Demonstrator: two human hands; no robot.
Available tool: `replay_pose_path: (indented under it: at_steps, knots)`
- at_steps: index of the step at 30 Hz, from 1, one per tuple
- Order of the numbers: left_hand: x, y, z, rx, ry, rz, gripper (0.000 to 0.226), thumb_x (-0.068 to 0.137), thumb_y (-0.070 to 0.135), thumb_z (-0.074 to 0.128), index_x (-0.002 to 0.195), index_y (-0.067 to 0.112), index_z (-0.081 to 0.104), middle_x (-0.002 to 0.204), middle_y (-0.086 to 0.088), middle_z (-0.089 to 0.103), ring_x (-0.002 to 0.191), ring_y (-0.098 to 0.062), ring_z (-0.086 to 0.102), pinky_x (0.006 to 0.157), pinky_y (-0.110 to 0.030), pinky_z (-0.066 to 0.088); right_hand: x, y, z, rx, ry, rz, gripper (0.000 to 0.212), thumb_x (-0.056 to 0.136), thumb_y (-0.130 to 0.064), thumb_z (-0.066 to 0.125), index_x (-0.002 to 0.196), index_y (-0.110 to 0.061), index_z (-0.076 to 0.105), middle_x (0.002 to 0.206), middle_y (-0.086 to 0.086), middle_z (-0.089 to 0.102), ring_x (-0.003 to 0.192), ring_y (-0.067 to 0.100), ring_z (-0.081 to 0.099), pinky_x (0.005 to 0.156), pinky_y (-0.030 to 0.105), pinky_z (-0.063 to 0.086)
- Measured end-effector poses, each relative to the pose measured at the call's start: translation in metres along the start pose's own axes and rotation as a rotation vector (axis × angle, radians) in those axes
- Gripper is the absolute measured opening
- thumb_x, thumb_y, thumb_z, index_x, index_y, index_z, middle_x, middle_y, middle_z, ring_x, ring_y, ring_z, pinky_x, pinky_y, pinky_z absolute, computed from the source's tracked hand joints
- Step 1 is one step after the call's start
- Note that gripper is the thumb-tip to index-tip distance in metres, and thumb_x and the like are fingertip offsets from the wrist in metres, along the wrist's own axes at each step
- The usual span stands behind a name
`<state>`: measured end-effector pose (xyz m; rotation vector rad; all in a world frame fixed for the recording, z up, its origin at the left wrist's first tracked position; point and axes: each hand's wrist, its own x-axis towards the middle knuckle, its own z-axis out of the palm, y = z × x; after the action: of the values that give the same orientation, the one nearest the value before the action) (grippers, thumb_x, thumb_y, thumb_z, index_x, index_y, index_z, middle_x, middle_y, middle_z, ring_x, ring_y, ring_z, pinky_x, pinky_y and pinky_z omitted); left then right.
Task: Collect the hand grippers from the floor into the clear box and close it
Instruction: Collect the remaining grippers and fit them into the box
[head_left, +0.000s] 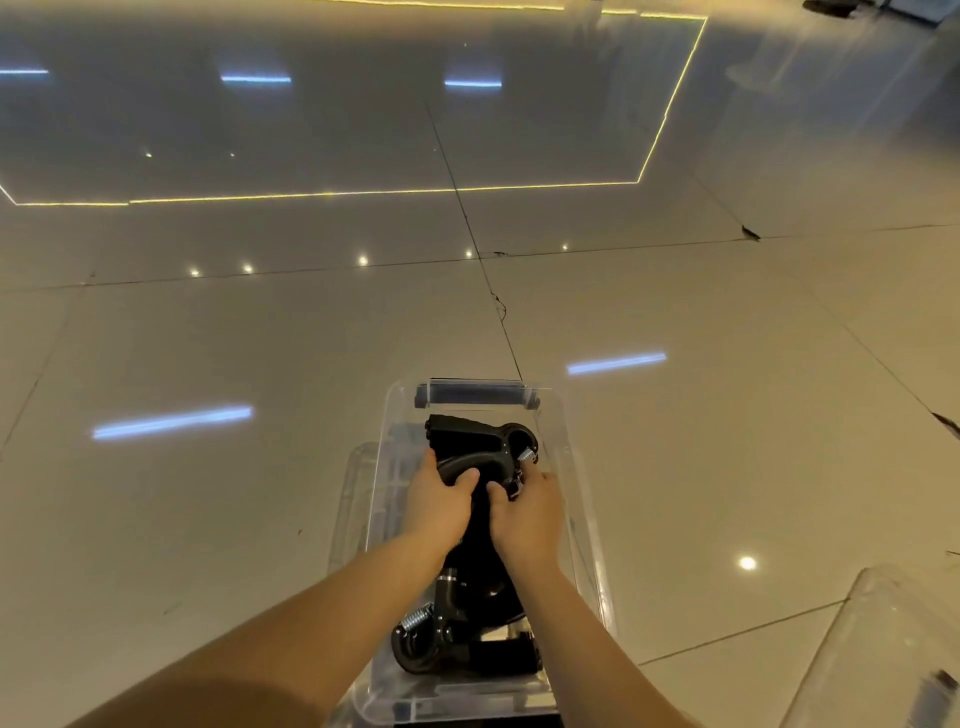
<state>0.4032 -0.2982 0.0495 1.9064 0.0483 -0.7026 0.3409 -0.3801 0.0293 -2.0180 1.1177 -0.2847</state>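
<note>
1. Near end of clear box (589, 545): black hand gripper (467, 657) lies on the box bottom, its handles along the near wall and its silver spring (415, 618) toward the near-left corner.
2. The box sits open on the tiled floor (260, 338); both forearms reach into it from the near side.
3. Box middle: left hand (439, 506) has its fingers curled over the curved black handle of a second hand gripper (467, 464) and grips it.
4. Right hand (530, 514), just beside the left, pinches the same gripper's right end with thumb and curled fingers, close to the right wall. A small spring (525, 455) shows at its fingertips.
5. Far end of box: third hand gripper (475, 431), black, touching the held one, its ring end toward the far-right corner.
6. Far wall carries a bluish bar-shaped latch (475, 395).
7. Clear plastic piece (357, 483) sticks out along the box's left side; can't tell what it is.
8. Another clear plastic panel (883, 654) lies on the floor to the near right, well apart from the box.
</note>
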Motion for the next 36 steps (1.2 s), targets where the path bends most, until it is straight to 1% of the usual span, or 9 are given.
replay_pose_path:
  at_steps: [2,5,9,12,15,21,28,33,36]
  knots:
    - [0.002,-0.004,-0.002,0.06,0.029,0.019,0.026,0.101,0.02,0.056,0.127,0.022,0.054,0.102,-0.001,0.066,0.082,-0.008,0.061,0.058,-0.019,0.043,0.0,0.002,-0.004,-0.048,-0.014,-0.032,0.033,0.093,-0.022,0.066,0.125,-0.017,0.061,0.112,0.002,0.058,0.099,0.018,0.061,0.087,0.03,0.051]
    - [0.005,-0.009,-0.004,0.151,0.096,0.03,0.019,0.103,0.022,0.05,0.117,0.022,0.063,0.094,-0.004,0.069,0.085,-0.019,0.066,0.075,-0.037,0.056,-0.003,0.004,-0.006,-0.1,-0.006,-0.062,0.027,0.094,-0.023,0.064,0.121,-0.02,0.062,0.106,-0.003,0.059,0.095,0.017,0.062,0.082,0.029,0.052]
    - [0.005,-0.019,0.004,0.171,0.176,0.063,0.03,0.102,0.031,0.05,0.129,0.023,0.061,0.106,-0.014,0.072,0.094,-0.03,0.07,0.082,-0.048,0.059,-0.01,0.006,-0.004,-0.108,0.033,-0.107,0.044,0.096,-0.027,0.064,0.139,-0.025,0.054,0.12,-0.006,0.063,0.113,0.016,0.059,0.094,0.03,0.051]
    - [0.004,-0.023,0.006,0.206,0.212,0.122,0.034,0.103,0.033,0.049,0.134,0.023,0.058,0.107,-0.012,0.072,0.096,-0.028,0.07,0.082,-0.047,0.059,-0.009,0.009,-0.002,-0.046,0.008,-0.108,0.058,0.099,-0.027,0.06,0.153,-0.024,0.039,0.144,-0.004,0.054,0.131,0.016,0.051,0.108,0.032,0.045]
    - [0.002,-0.024,0.006,0.251,0.207,0.163,0.037,0.104,0.034,0.045,0.139,0.023,0.053,0.104,-0.004,0.071,0.092,-0.02,0.068,0.078,-0.038,0.058,0.002,0.009,-0.003,0.022,-0.044,-0.107,0.057,0.102,-0.024,0.056,0.155,-0.022,0.036,0.156,0.001,0.044,0.142,0.017,0.043,0.115,0.037,0.04]
    - [0.001,-0.024,0.007,0.254,0.2,0.153,0.026,0.106,0.029,0.043,0.122,0.017,0.059,0.086,0.004,0.064,0.076,-0.011,0.063,0.06,-0.024,0.047,0.007,0.008,-0.006,0.013,-0.015,-0.08,0.047,0.102,-0.023,0.055,0.149,-0.021,0.047,0.145,0.0,0.052,0.129,0.017,0.054,0.109,0.032,0.045]
    - [0.006,-0.018,0.009,0.235,0.199,0.107,0.022,0.106,0.028,0.044,0.119,0.019,0.059,0.086,0.008,0.06,0.079,-0.011,0.06,0.063,-0.029,0.047,0.013,0.002,-0.005,-0.012,-0.048,-0.083,0.054,0.1,-0.023,0.058,0.152,-0.017,0.041,0.149,0.005,0.046,0.136,0.02,0.048,0.112,0.034,0.042]
    - [0.007,-0.015,0.007,0.149,0.158,0.031,0.028,0.105,0.029,0.045,0.128,0.019,0.059,0.106,-0.003,0.067,0.093,-0.02,0.063,0.077,-0.035,0.052,0.009,0.006,-0.011,0.093,-0.135,-0.076,0.067,0.097,-0.009,0.059,0.157,-0.018,0.032,0.157,0.001,0.04,0.145,0.018,0.037,0.119,0.031,0.031]
    - [0.006,-0.01,0.006,0.074,0.123,-0.004,0.032,0.105,0.028,0.047,0.134,0.019,0.057,0.118,-0.005,0.065,0.097,-0.019,0.06,0.078,-0.033,0.048,0.007,0.001,-0.015,0.194,-0.093,0.026,0.064,0.096,-0.008,0.058,0.154,-0.021,0.035,0.149,0.001,0.052,0.134,0.02,0.051,0.112,0.039,0.044]
